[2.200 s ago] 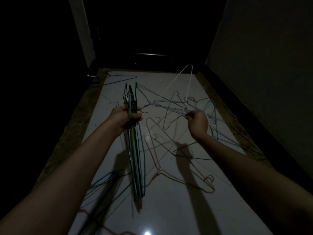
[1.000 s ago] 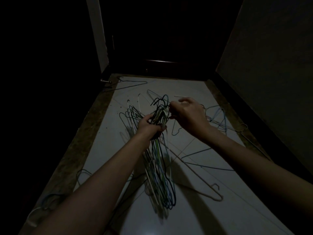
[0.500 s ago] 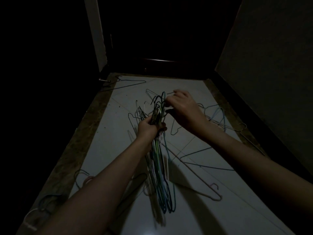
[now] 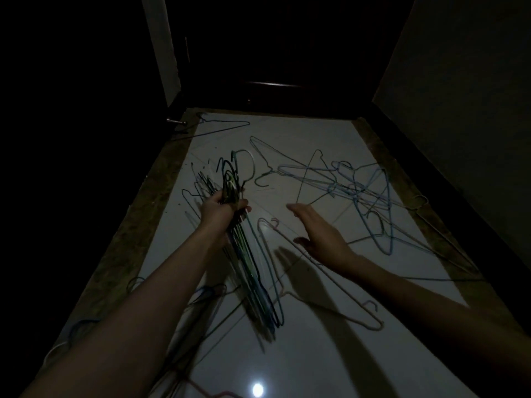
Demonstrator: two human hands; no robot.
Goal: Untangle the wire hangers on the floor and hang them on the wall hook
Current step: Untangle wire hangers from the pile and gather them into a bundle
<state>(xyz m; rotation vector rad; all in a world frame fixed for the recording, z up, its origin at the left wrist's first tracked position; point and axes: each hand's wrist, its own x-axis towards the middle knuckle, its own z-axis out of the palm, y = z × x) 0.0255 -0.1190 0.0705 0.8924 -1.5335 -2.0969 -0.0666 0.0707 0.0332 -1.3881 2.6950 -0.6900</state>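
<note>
Right hand [image 4: 321, 237] has left the hanger bundle [image 4: 247, 262], fingers spread; left hand [image 4: 221, 211] grips it.

Gathered bundle [image 4: 247, 254] left — tangled hangers [image 4: 359, 191] right, on floor [image 4: 316, 354]

Both arms reach forward from the bottom corners. The left hand [image 4: 221, 209] is closed tight near the middle. The right hand [image 4: 319, 235] is flat, fingers straight.
</note>
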